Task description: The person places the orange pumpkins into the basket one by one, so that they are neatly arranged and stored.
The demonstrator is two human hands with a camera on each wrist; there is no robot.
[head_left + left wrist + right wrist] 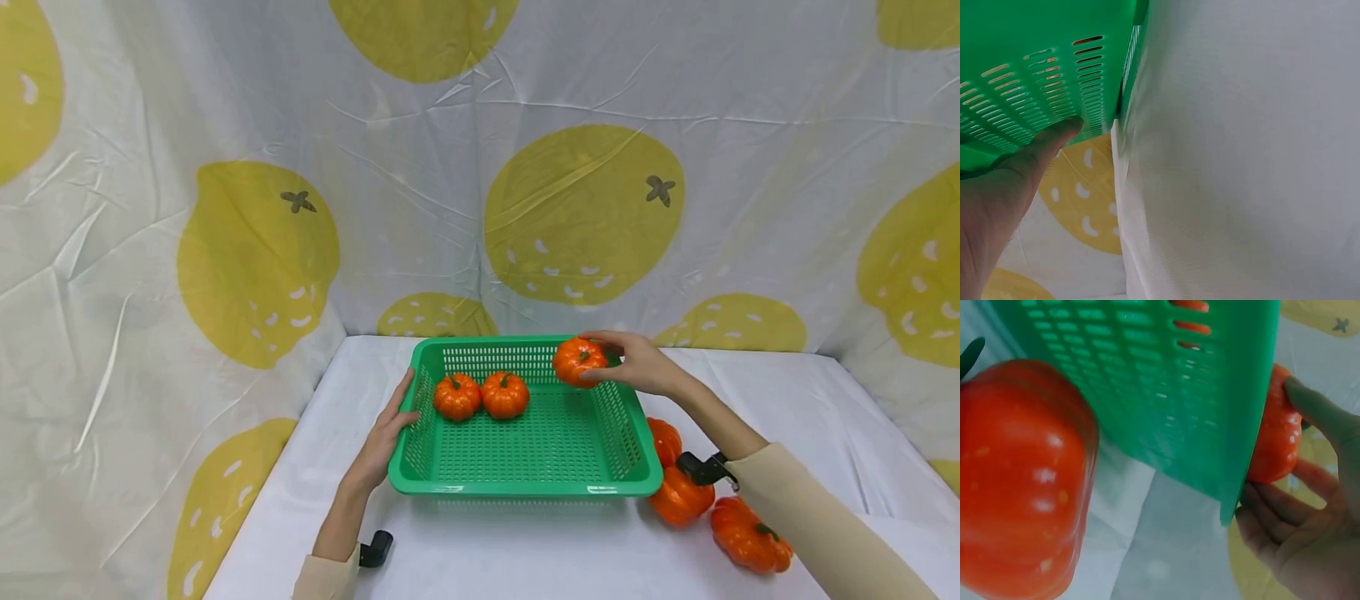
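A green slotted plastic basket (517, 490) stands on the white cloth. Two small orange pumpkins (457, 397) lie side by side in its left part. My left hand (381, 437) holds the basket's left rim, thumb over the edge; in the left wrist view a digit (1063, 131) lies against the slotted wall. Over the far right corner, my right hand (637, 362) grips another shiny orange pumpkin (580, 362) between thumb and fingers. The right wrist view shows this pumpkin (1279, 428) partly hidden behind the basket's rim.
Right of the basket, outside it, lie three more pumpkins (681, 497), near the right forearm; one is partly hidden by the rim. A large pumpkin (1022, 481) fills the left of the right wrist view. A lemon-printed curtain (420, 208) hangs behind the table.
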